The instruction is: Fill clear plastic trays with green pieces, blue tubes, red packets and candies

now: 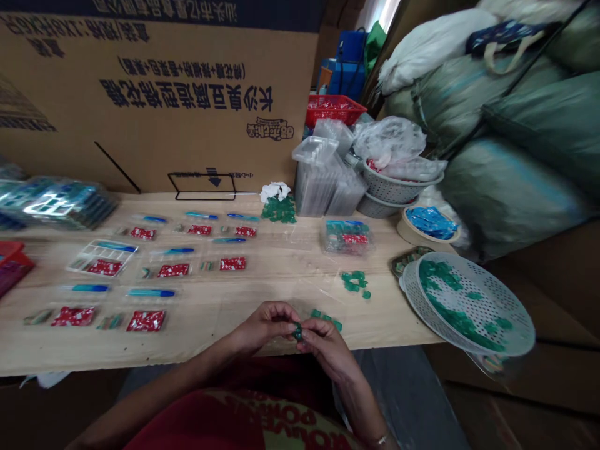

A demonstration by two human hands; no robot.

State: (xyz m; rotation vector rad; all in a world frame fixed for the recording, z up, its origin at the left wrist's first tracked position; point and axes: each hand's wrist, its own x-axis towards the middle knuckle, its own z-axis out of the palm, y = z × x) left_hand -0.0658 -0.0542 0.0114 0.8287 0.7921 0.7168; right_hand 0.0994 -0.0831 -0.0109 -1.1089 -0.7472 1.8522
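My left hand [265,326] and my right hand [325,347] meet at the near edge of the wooden table [262,275], fingers pinched together on a small green piece [297,331]. More green pieces [327,318] lie just beyond my fingers, and another small heap [355,281] sits farther right. Clear trays [102,257] holding red packets [146,320] and blue pens [150,292] are laid out in rows across the left half of the table.
A white perforated basket [469,306] with green pieces hangs over the table's right edge. Stacked clear trays [325,181], nested white baskets [398,187], a tape roll [426,228] and a filled pack [347,237] stand behind. A large cardboard box [154,100] backs the table; sacks [510,125] at right.
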